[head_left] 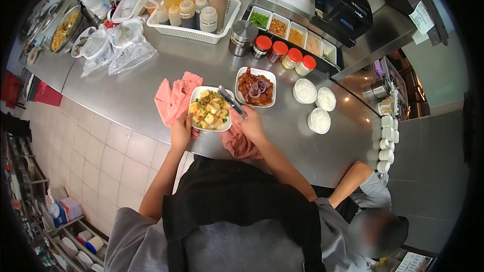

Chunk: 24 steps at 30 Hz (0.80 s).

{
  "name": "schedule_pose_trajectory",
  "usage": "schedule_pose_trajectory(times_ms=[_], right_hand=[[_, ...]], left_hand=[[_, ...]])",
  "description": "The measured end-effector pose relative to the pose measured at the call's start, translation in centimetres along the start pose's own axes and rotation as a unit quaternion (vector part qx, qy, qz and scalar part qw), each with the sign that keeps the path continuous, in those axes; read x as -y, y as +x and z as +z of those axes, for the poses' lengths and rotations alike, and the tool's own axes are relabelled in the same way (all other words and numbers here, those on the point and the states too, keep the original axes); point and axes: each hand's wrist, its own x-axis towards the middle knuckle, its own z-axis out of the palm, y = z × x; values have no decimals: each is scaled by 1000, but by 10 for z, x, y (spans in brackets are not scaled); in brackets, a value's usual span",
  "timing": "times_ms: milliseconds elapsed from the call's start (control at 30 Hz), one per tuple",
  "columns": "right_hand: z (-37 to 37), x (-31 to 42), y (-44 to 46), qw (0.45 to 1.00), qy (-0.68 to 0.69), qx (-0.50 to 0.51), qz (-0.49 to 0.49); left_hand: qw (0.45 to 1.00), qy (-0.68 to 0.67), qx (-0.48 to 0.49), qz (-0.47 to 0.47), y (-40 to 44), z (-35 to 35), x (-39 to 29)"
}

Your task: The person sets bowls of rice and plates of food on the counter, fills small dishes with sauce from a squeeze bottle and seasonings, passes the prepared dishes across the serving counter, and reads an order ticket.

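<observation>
A white square plate of cubed tofu-like food with green bits sits near the counter's front edge. My left hand grips its left rim, fingers closed, beside a pink cloth. In my right hand is a pair of metal tongs with dark parts, slanting over the plate's right rim. Another pink cloth lies bunched under that hand. Just behind the tongs stands a white square dish of glazed brown meat topped with purple onion rings.
Several white bowls of rice stand to the right. Behind are red-lidded jars, a metal canister, topping trays and a white basket of sauce bottles. Plastic bags lie left. Another person is close at right.
</observation>
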Motion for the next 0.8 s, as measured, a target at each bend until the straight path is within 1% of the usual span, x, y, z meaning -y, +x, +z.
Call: schedule_pose_trajectory(times_ms=[33, 133, 167, 200, 233, 267, 333, 367, 467, 500, 600, 633, 667, 733, 800], right_hand=[[2, -4, 1, 998, -37, -26, -51], [-7, 0, -3, 995, -64, 53, -48], [-16, 7, -5, 994, -9, 103, 48], [-30, 26, -3, 977, 47, 151, 142], [-38, 36, -1, 947, 102, 197, 234], [-39, 28, 2, 967, 96, 142, 188], [-38, 25, 5, 991, 82, 28, 98], [-40, 22, 5, 990, 65, 35, 123], [-7, -10, 9, 995, -92, -40, 8], [2, -23, 7, 996, -82, -8, 26], [14, -14, -20, 985, -150, -70, -53], [4, -4, -23, 996, -86, 20, 22], [-8, 5, -28, 991, -62, 98, 64], [-37, 26, -31, 957, -13, 252, 141], [-66, 34, -35, 937, 44, 247, 242]], left_hand=[[1000, -5, 0, 0, 1, -1, 0], [999, -37, -9, -12, 3, 2, 5], [999, -50, -14, -17, 4, 3, 7], [999, -50, -7, -15, 3, 3, 9], [999, -51, -1, -14, 2, 3, 9], [999, -52, 3, -12, 1, 4, 10], [998, -54, -4, -10, 1, 5, 11], [998, -54, -5, -8, 0, 6, 11], [998, -65, -7, -22, 1, 7, 10], [996, -80, -7, -30, 0, 8, 11], [991, -126, -9, -46, -1, 12, 10], [989, -142, -6, -50, -4, 14, 9], [986, -158, -2, -55, -8, 17, 9], [971, -226, 9, -79, -11, 31, 10], [949, -297, 10, -107, -12, 45, 8]])
